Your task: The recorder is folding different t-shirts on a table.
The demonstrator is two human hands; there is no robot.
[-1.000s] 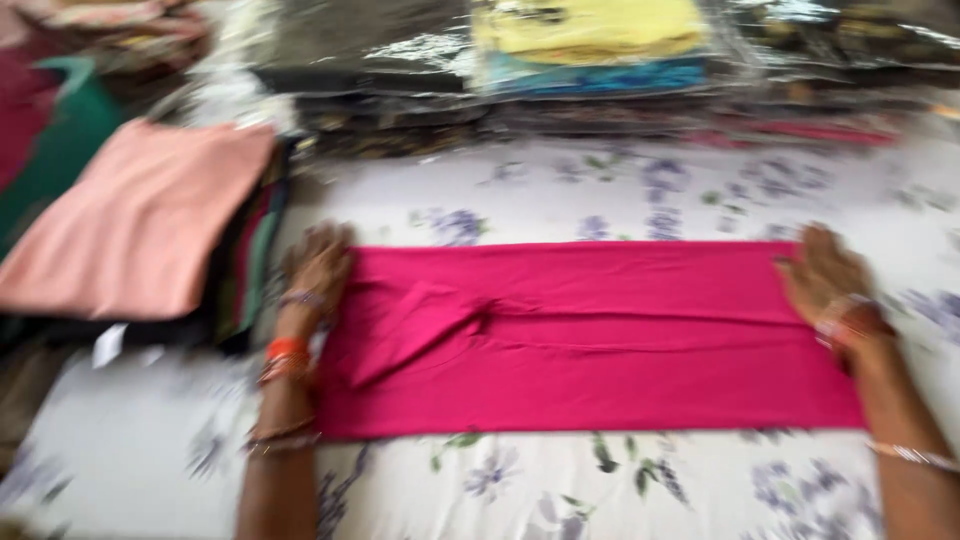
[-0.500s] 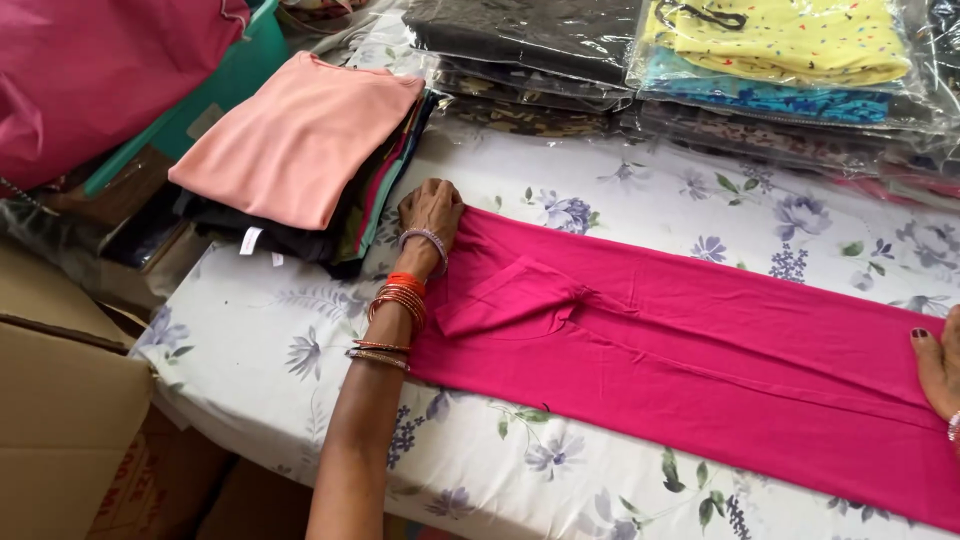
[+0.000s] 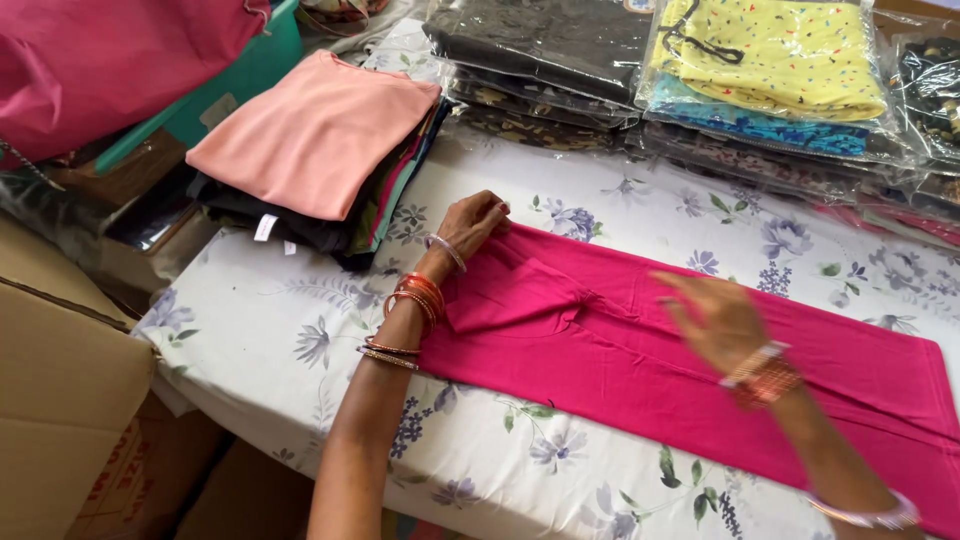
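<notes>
We see a bright pink garment [image 3: 640, 340] lying flat and lengthwise across the tabletop [image 3: 250, 330], which is covered in a white cloth printed with purple flowers. The fabric is smooth and plain, folded into a long band that runs from the middle of the scene off to the right, with a small sleeve-like flap tucked over near its left end. Our left hand [image 3: 472, 222] sits at the garment's far left corner, fingers together and pinching the edge of the cloth. Our right hand [image 3: 712, 318] hovers over the middle of the garment, blurred, fingers spread apart and holding nothing. To the far left lies a stack of folded clothes [image 3: 310, 150] topped by a peach piece. Along the far side we see bagged garments [image 3: 770, 60] piled up.
</notes>
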